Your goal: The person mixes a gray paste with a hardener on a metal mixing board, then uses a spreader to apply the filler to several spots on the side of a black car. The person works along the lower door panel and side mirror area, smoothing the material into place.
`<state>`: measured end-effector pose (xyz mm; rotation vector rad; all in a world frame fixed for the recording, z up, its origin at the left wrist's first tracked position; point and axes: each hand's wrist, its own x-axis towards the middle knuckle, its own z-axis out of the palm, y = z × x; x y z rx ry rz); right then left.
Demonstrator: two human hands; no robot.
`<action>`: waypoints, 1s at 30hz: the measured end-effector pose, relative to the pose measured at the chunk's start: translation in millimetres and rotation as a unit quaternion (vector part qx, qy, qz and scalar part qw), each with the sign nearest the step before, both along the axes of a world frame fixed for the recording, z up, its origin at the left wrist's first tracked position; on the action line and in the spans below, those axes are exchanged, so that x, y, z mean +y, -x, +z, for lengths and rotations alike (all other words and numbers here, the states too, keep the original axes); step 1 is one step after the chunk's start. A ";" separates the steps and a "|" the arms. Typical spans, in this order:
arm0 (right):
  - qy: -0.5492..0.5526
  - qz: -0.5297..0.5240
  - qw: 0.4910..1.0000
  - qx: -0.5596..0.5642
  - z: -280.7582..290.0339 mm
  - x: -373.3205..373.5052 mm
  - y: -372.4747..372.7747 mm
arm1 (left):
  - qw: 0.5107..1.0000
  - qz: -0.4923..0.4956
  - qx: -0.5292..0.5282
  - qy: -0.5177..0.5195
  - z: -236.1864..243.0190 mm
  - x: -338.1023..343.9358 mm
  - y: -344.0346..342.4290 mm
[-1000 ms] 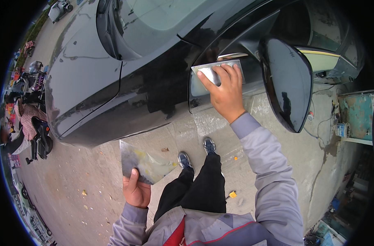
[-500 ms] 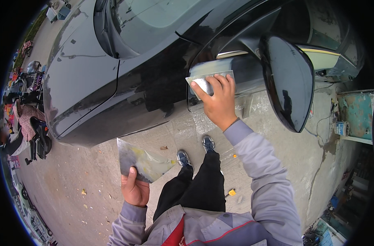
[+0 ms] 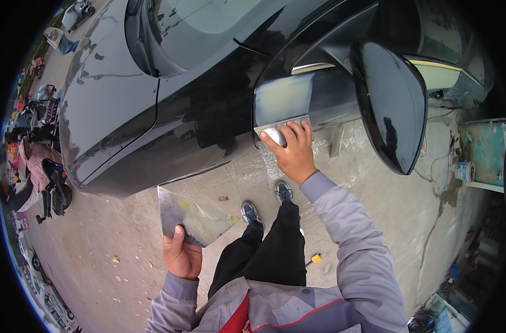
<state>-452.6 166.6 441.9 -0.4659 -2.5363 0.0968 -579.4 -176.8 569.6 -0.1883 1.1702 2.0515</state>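
My right hand (image 3: 293, 149) grips a thin metal putty scraper (image 3: 275, 135), its blade edge against the black car's door behind the front wheel arch panel. Above that edge, a pale cream layer of body filler (image 3: 283, 99) covers a squarish patch of the door. My left hand (image 3: 182, 256) holds a flat mixing plate (image 3: 189, 216) by its near edge, thumb on top. Yellowish and whitish filler is smeared over the plate's grey surface. The fingers beneath the plate are mostly hidden.
The side mirror (image 3: 391, 108) juts out right of the patch. The dark hood (image 3: 106, 105) spreads to the left. My shoes (image 3: 251, 213) stand on concrete ground. A worn green cabinet (image 3: 483, 152) is at the right, and parked scooters (image 3: 52, 180) are at the far left.
My right hand has drawn the scraper down the door, and more of the cream filler patch shows above it. My left hand and the plate have hardly moved.
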 end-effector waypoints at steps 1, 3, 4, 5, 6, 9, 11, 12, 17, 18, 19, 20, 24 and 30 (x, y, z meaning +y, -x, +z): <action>0.011 0.002 1.000 -0.012 -2.0 -1.3 -5.1 | 1.000 -0.001 -0.001 0.000 1.2 0.3 -0.5; 0.060 -0.010 0.998 0.002 -0.9 -5.7 -16.6 | 1.000 -0.005 -0.004 -0.003 4.2 2.7 -2.4; 0.096 -0.023 0.995 0.029 3.4 -8.5 -22.1 | 1.000 -0.009 -0.004 -0.008 5.8 5.3 -3.2; 0.128 -0.031 0.988 0.077 9.9 -13.7 -27.2 | 1.000 -0.011 -0.005 -0.012 7.9 8.6 -4.9; 0.204 -0.069 0.972 0.092 20.6 -21.7 -35.8 | 1.000 -0.012 -0.004 -0.017 10.8 12.0 -7.3; 0.585 -0.137 0.721 0.346 67.9 -49.4 -44.0 | 0.997 -0.045 -0.017 -0.055 17.3 32.4 -13.9; 0.696 -0.063 0.533 0.477 112.0 -73.7 -52.6 | 0.993 -0.064 -0.036 -0.094 25.1 46.5 -20.3; 0.740 -0.030 0.418 0.526 134.5 -85.6 -57.4 | 0.990 -0.073 -0.043 -0.113 29.8 53.2 -23.5; 0.757 0.148 0.372 0.516 209.5 -127.6 -83.4 | 0.980 -0.115 -0.032 -0.158 55.2 77.0 -38.2; 0.740 0.170 0.433 0.486 215.0 -134.1 -87.7 | 0.982 -0.114 -0.020 -0.149 60.0 79.8 -39.5; 0.716 0.199 0.491 0.455 218.5 -138.1 -93.0 | 0.981 -0.113 -0.014 -0.154 64.8 81.9 -39.1; 0.673 0.162 0.628 0.356 222.6 -137.2 -103.5 | 0.981 -0.114 -0.008 -0.160 69.1 84.3 -38.0; 0.575 0.123 0.787 0.185 239.5 -132.7 -145.2 | 0.967 -0.145 -0.057 -0.200 81.1 94.7 -42.4; 0.824 0.040 0.448 0.346 255.0 -121.4 -187.4 | 0.869 -0.380 -0.269 -0.169 88.2 121.4 -132.1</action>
